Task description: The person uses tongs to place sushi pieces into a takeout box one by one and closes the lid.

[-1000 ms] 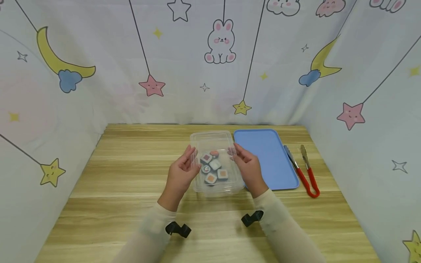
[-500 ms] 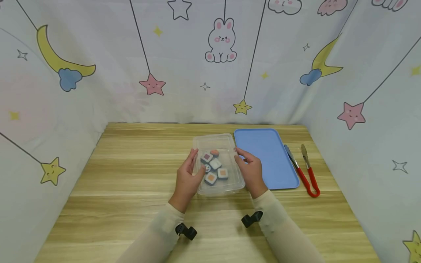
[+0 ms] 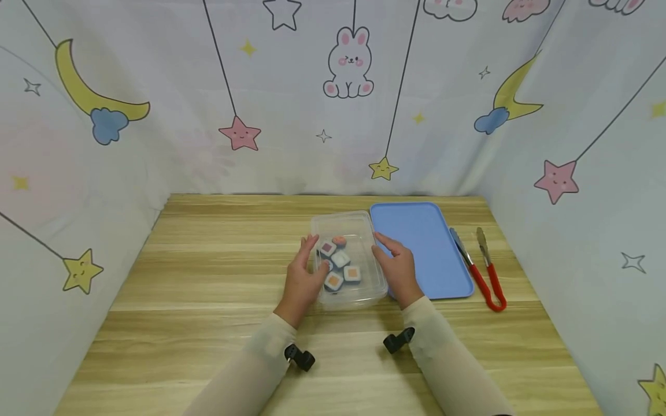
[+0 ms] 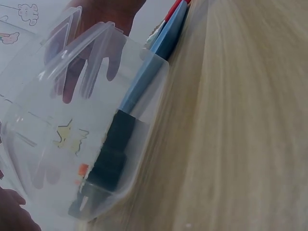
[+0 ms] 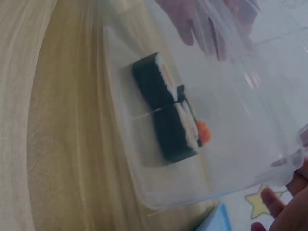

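In the head view a clear plastic box [image 3: 359, 297] stands on the table with several sushi pieces [image 3: 352, 274] inside, some showing dark sides and orange centres. A clear lid [image 3: 340, 222] lies over it; the left wrist view shows two rims close together, and whether it is seated I cannot tell. My left hand [image 3: 302, 283] holds the lid's left edge, its thumb over the top and fingers along the side. At the opposite edge my right hand [image 3: 398, 268] holds the lid by thumb and fingers. Dark-sided sushi rolls [image 5: 163, 106] show through the wall in the right wrist view.
A blue tray [image 3: 426, 248] lies right beside the box. Farther right are red-handled metal tongs [image 3: 491, 283], spread apart. Patterned cloth [image 3: 286, 162] borders the wooden table [image 3: 208, 266] at the back and both sides.
My left hand has moved right along with the lid's left side. The lid now lines up more closely with the box. My right hand has shifted only slightly.
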{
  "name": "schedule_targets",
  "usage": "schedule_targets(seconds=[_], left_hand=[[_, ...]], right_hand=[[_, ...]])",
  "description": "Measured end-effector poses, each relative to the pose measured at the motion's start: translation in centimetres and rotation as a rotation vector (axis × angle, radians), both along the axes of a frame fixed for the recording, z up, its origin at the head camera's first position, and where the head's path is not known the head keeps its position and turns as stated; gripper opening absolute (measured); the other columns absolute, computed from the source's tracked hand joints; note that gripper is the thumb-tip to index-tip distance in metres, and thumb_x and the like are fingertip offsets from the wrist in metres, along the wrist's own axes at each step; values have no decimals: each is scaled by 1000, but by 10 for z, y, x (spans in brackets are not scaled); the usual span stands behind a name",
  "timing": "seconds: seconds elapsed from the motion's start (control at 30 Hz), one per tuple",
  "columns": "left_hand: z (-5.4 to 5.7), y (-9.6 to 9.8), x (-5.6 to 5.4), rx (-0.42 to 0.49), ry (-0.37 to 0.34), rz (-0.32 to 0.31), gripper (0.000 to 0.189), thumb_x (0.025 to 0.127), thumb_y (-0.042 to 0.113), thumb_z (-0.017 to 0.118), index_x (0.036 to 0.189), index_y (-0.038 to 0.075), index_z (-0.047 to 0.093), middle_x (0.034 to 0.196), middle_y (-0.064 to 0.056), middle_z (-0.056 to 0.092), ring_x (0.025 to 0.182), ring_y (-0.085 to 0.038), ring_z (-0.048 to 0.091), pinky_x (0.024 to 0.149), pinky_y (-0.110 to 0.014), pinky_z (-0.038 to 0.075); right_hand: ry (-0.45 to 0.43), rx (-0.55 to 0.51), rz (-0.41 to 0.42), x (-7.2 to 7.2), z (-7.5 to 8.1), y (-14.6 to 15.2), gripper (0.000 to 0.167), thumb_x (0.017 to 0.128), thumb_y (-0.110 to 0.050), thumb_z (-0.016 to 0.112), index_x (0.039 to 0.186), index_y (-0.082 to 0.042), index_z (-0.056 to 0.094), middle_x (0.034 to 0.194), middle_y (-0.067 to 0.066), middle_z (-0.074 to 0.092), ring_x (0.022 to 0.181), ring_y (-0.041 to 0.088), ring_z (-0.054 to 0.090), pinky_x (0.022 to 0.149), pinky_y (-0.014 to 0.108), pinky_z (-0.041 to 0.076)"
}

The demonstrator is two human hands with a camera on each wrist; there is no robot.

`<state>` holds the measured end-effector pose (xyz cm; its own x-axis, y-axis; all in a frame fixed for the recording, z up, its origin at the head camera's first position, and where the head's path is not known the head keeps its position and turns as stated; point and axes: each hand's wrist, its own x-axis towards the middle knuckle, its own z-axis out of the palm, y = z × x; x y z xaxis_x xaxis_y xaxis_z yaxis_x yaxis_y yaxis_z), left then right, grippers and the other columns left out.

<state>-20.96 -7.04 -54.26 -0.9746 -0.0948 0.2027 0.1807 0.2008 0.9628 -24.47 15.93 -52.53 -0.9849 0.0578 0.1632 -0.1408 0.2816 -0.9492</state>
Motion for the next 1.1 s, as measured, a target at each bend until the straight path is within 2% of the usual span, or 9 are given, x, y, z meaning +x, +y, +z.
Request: schedule_targets(seconds=[0.27, 0.47, 0.63, 0.7, 0.83, 0.93, 1.1], left_hand=[[-14, 1, -4, -34, 5, -10, 63, 94, 10, 71, 154, 12, 51, 165, -6, 33, 157, -18, 19, 130, -42, 19], [-14, 1, -5, -51, 9, -11, 63, 95, 11, 72, 154, 13, 51, 165, -8, 34, 157, -19, 21, 129, -43, 20], [-14, 0, -6, -71, 7, -19, 62, 94, 9, 72, 152, 8, 52, 165, -10, 34, 156, -21, 23, 129, -42, 22], [-13, -1, -6, -74, 7, -21, 60, 93, 8, 72, 151, 6, 53, 165, -11, 35, 156, -21, 24, 129, -40, 22], [-10, -1, -5, -85, 17, -22, 59, 92, 7, 72, 149, 6, 56, 164, -13, 34, 155, -23, 26, 129, -41, 22], [-9, -1, -5, -92, 18, -23, 60, 91, 7, 73, 148, 7, 56, 164, -13, 34, 155, -25, 27, 128, -42, 23], [-9, -1, -7, -99, 3, -42, 59, 91, 7, 73, 149, 7, 56, 165, -12, 33, 155, -25, 26, 128, -43, 23]], right_hand=[[-7, 19, -38, -3, -13, 0, 36, 97, -16, 72, 134, -12, 71, 139, 9, 66, 136, 27, 56, 118, 48, 42], [10, 18, -43, -5, -16, 0, 36, 96, -16, 73, 132, -11, 73, 137, 10, 67, 134, 27, 58, 116, 46, 44], [1, 27, -38, -6, -16, 0, 36, 97, -15, 72, 133, -14, 72, 137, 9, 67, 135, 26, 57, 115, 47, 45], [5, 43, -35, -5, -17, 1, 36, 97, -14, 72, 133, -14, 72, 136, 9, 67, 131, 26, 61, 111, 45, 48], [4, 37, -13, -5, -18, 1, 37, 99, -14, 71, 136, -14, 70, 134, 10, 69, 114, 25, 69, 94, 28, 56], [2, 4, 4, -5, -18, 2, 37, 100, -14, 70, 136, -14, 70, 128, 16, 71, 103, 24, 71, 82, 18, 57], [8, 31, -29, -3, -18, 3, 36, 100, -16, 70, 136, -16, 71, 121, 15, 74, 96, 24, 70, 75, 17, 56]])
